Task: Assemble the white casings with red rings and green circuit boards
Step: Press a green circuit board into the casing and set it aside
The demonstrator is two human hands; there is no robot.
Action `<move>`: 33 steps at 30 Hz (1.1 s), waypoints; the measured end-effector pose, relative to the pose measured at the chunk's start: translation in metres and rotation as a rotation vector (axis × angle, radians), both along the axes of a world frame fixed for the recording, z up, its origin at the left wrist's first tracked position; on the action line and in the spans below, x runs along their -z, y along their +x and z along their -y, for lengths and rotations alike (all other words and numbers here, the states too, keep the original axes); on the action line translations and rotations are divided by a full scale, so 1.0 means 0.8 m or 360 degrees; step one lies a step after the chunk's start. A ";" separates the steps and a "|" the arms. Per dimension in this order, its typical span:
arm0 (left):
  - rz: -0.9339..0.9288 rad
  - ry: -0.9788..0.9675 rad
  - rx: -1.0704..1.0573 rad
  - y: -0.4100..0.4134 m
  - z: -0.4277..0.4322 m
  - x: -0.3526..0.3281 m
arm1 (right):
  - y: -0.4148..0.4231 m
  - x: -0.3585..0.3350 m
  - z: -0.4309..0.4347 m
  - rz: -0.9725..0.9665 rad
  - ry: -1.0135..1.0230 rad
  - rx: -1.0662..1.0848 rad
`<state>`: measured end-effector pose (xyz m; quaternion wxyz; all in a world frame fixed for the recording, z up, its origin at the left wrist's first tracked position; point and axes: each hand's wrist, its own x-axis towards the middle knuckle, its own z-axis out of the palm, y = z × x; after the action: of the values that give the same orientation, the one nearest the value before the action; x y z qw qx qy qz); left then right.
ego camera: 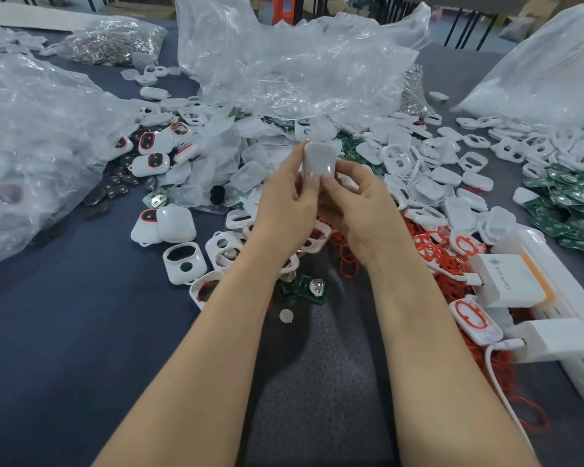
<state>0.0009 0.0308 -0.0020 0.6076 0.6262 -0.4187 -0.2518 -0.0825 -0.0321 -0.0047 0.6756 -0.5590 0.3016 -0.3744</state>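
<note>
both hands meet above the middle of the tabletop [64, 315] and hold one closed white casing [319, 160] upright between them, its smooth back toward the camera. the left hand [283, 210] grips the casing's left edge: its fingers [292, 163] curl up and round the far side, and its thumb lies pressed on the lower part of the near face. the right hand [364, 214] holds the right edge, fingers [351, 170] bent round the side and thumb pushed up against the bottom corner, just beside the left thumb. both sets of fingers are clamped on the casing, which is lifted clear of the parts beneath it.

under the wrists lie open white front shells [184, 262] with two cut-outs each, and a green circuit board [309, 287] with a metal battery clip. a tangle of red rings [435, 251] spreads to the right of the right wrist, and more circuit boards [566, 210] are heaped at the far right edge. casings with red rings fitted [150, 163] sit at the left, near a crumpled clear plastic bag [31, 146]. a white charger [509, 281] is plugged into a power strip [573, 332] at the right.
</note>
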 end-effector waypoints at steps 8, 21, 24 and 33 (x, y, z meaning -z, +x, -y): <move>0.0014 0.0031 -0.0087 0.001 -0.003 0.001 | 0.002 0.000 -0.003 -0.0227 -0.0314 0.0144; 0.0246 0.0076 -0.0245 0.004 -0.004 0.004 | -0.018 -0.003 0.012 -0.0491 -0.0705 0.0101; 0.0363 0.0112 -0.0345 0.003 -0.002 0.003 | -0.009 0.002 0.006 -0.0573 -0.0882 0.0272; -0.0158 -0.0022 -0.0182 0.003 -0.002 0.001 | -0.006 0.005 0.008 -0.0236 -0.0349 0.0309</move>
<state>0.0035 0.0320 -0.0030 0.6454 0.6317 -0.3532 -0.2444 -0.0876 -0.0387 -0.0091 0.5471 -0.6235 0.3606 -0.4264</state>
